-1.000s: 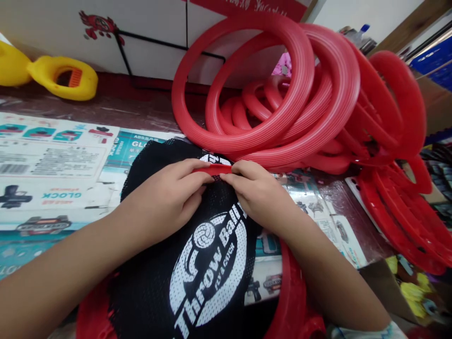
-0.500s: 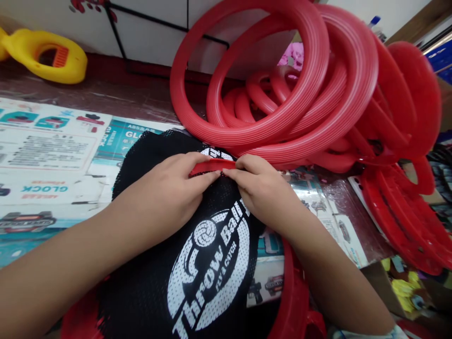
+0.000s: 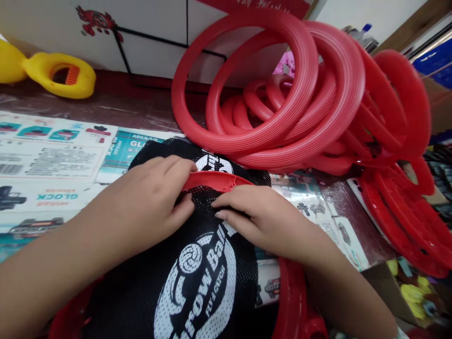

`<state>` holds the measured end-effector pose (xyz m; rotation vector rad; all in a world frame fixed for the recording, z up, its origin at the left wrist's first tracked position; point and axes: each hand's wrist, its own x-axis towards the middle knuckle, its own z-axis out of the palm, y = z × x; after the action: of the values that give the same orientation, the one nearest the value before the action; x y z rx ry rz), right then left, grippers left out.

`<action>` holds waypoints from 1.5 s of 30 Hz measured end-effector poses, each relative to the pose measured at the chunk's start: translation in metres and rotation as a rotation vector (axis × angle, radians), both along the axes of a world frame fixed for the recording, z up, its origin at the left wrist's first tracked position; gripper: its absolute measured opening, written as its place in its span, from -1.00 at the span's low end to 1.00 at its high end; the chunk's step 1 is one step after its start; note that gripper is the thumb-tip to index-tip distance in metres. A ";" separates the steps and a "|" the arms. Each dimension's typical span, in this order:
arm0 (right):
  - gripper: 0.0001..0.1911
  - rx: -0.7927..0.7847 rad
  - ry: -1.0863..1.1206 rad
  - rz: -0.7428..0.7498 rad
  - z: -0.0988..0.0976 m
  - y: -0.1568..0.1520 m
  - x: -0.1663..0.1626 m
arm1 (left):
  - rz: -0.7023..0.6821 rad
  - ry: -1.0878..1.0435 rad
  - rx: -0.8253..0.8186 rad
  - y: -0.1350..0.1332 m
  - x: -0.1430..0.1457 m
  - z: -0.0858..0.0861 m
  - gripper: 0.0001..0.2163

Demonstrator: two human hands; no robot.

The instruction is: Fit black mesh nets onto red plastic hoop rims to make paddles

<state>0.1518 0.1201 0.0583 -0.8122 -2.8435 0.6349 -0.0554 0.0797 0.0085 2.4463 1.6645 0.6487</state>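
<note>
Black mesh fabric (image 3: 123, 292), printed in white with "Throw Ball" and a ball, lies in front of me over a red plastic ring (image 3: 219, 181). A curved part of that ring shows bare between my hands, and more of it shows at the lower right. My left hand (image 3: 155, 193) grips the ring's far edge, fingers over it and thumb on the mesh. My right hand (image 3: 257, 212) is closed at the mesh just right of the middle, its thumb and index fingertips close together, against the ring. The fabric hides much of the ring.
Several ribbed red rings (image 3: 243, 146) are piled behind my hands, with more red plastic frames (image 3: 399, 216) at the right. A yellow plastic part (image 3: 83, 87) lies at the back left. Printed cardboard (image 3: 52, 160) covers the table. A box of yellow pieces (image 3: 411, 292) stands lower right.
My hands have moved apart, baring more of the red ring between them. The right fingers have shifted down onto the mesh. The view has tilted slightly.
</note>
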 end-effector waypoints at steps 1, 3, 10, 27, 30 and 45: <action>-0.83 0.012 0.002 -0.020 -0.001 0.001 0.000 | -0.023 -0.020 0.034 0.000 0.002 -0.001 -0.74; -0.80 0.058 0.022 -0.059 -0.003 0.003 0.001 | -0.114 -0.095 0.082 0.001 0.007 -0.004 -0.73; -0.74 0.129 0.037 -0.076 -0.004 0.017 0.008 | -0.177 -0.099 0.095 0.000 0.014 -0.016 -0.66; -0.69 0.252 0.034 -0.135 -0.019 0.025 0.009 | -0.145 -0.044 0.127 0.000 0.014 -0.022 -0.70; -0.69 0.263 0.019 -0.137 -0.021 0.024 0.008 | -0.143 -0.064 0.118 0.000 0.014 -0.021 -0.71; -0.71 0.311 -0.125 -0.154 -0.026 0.020 0.002 | -0.141 -0.001 0.099 0.002 0.013 -0.029 -0.61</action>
<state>0.1533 0.1401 0.0318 -1.0298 -2.8453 0.1206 -0.0421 0.0814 -0.0205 2.6014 1.4756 0.7285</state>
